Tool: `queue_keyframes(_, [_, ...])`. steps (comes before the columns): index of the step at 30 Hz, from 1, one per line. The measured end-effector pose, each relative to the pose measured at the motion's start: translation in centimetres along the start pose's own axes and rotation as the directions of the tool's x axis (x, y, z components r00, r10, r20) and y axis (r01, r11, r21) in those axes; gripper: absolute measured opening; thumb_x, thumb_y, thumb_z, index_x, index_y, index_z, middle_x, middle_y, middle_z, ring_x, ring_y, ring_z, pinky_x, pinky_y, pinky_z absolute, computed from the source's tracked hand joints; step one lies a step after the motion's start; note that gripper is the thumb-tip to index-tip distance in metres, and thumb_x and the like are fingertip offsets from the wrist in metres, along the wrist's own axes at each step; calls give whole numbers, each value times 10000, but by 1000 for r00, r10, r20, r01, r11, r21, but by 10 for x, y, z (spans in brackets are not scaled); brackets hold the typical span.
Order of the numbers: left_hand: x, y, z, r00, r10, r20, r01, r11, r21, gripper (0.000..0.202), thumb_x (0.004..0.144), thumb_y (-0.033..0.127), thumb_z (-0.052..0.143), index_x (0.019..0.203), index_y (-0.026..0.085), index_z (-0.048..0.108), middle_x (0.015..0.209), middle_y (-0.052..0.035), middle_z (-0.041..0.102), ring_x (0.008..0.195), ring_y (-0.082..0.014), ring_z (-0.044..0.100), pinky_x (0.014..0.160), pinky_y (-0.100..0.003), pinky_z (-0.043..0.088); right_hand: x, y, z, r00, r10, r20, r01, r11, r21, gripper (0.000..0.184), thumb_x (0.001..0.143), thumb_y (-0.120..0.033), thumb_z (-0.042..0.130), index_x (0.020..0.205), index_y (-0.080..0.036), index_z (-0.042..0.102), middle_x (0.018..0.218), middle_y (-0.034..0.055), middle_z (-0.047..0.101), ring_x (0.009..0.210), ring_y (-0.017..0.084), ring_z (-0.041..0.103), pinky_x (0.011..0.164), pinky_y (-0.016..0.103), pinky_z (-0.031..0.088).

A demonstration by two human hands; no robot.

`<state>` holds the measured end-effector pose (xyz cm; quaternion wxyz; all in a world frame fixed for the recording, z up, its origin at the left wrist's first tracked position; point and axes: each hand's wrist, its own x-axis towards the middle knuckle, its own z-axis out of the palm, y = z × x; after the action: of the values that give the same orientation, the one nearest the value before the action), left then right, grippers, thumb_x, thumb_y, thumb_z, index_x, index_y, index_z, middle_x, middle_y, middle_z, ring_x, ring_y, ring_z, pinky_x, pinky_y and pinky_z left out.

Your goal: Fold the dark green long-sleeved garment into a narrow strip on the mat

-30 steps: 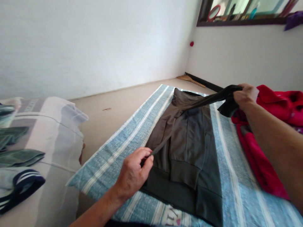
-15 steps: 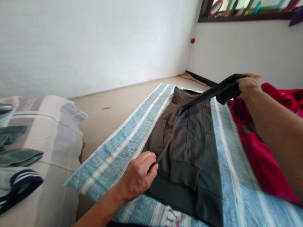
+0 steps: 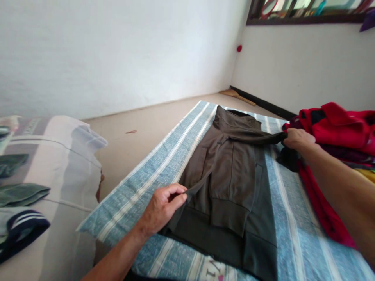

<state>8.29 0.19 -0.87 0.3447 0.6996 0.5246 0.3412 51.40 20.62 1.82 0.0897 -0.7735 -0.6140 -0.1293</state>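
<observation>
A dark olive-brown jacket lies spread on a blue striped cloth, its collar at the far end and its ribbed hem towards me. One sleeve is folded down over its middle, cuff near the hem. My left hand pinches the jacket's left edge between thumb and fingers, lifting it slightly. Out at the right, my right hand is closed on the other sleeve, which stretches sideways from the body; a dark end of it hangs below the hand.
At the right, a pile of folded red and dark clothes sits close to my right forearm. A pale covered surface at the left bears green and navy-edged garments. A white wall rises behind.
My right hand has come down and a little inward with the sleeve, which now lies lower across the jacket. The left hand has moved slightly left, drawing the edge outward.
</observation>
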Motion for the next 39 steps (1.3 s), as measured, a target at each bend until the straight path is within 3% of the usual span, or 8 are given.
queue_keyframes(2, [-2, -1, 7, 993, 112, 28, -113, 992, 63, 143, 817, 201, 518, 729, 162, 624, 830, -31, 666, 772, -149, 627, 721, -251, 480, -18, -21, 3, 992, -91, 83, 93, 995, -21, 349, 744, -155, 604, 1058, -18, 675, 997, 311, 625, 840, 292, 613, 595, 346, 363])
queue_keyframes(7, [-4, -1, 22, 970, 233, 73, -243, 955, 170, 129, 820, 156, 500, 742, 155, 604, 806, -39, 629, 742, -142, 598, 691, -253, 469, -56, -107, 13, 887, -413, 207, 409, 910, 63, 306, 898, -304, 464, 1163, -262, 611, 1051, 78, 691, 954, 214, 635, 704, 269, 416])
queue_keyframes(11, [-6, 0, 24, 967, 239, 91, -253, 942, 222, 117, 815, 143, 501, 752, 150, 600, 804, -45, 620, 744, -148, 588, 693, -263, 468, -71, -163, 19, 791, -563, 239, 564, 822, 71, 290, 906, -267, 434, 1147, -225, 588, 979, 103, 704, 907, 235, 658, 700, 279, 431])
queue_keyframes(14, [-8, 0, 24, 970, 233, 70, -243, 947, 210, 112, 813, 142, 503, 763, 146, 603, 813, -49, 624, 745, -149, 593, 692, -263, 470, -75, -182, 22, 735, -630, 249, 638, 768, 58, 262, 904, -225, 414, 1097, -178, 585, 954, 136, 702, 861, 245, 668, 679, 282, 428])
queue_keyframes(18, [-7, -1, 19, 983, 185, -2, -184, 977, 103, 122, 814, 150, 512, 728, 160, 598, 813, -33, 645, 752, -138, 615, 705, -246, 476, -76, -185, 25, 713, -663, 228, 676, 736, 27, 287, 927, -197, 334, 1101, -174, 562, 959, 136, 696, 845, 245, 667, 644, 278, 411])
queue_keyframes(24, [-6, -2, 11, 985, 152, -79, -150, 988, 30, 116, 819, 160, 531, 726, 174, 600, 837, -19, 672, 783, -134, 635, 730, -230, 483, -69, -180, 21, 733, -658, 174, 670, 742, -15, 319, 938, -189, 288, 1111, -185, 555, 1017, 130, 679, 897, 238, 639, 633, 273, 375])
queue_keyframes(32, [-12, 3, 27, 925, 328, 192, -374, 873, 313, 121, 841, 148, 509, 757, 153, 595, 832, -65, 622, 792, -181, 567, 722, -301, 479, -72, -161, 27, 700, -683, 206, 701, 712, -22, 258, 872, -133, 407, 1036, -176, 602, 973, 115, 676, 883, 218, 624, 643, 269, 357])
queue_keyframes(39, [-15, -10, 32, 879, 434, 196, -476, 825, 307, 170, 900, 128, 454, 911, 151, 622, 990, -85, 638, 889, -186, 575, 810, -325, 494, -95, -163, 15, 738, -658, 149, 664, 748, 13, 307, 942, -188, 306, 1043, -159, 594, 995, 135, 643, 888, 222, 596, 686, 284, 363])
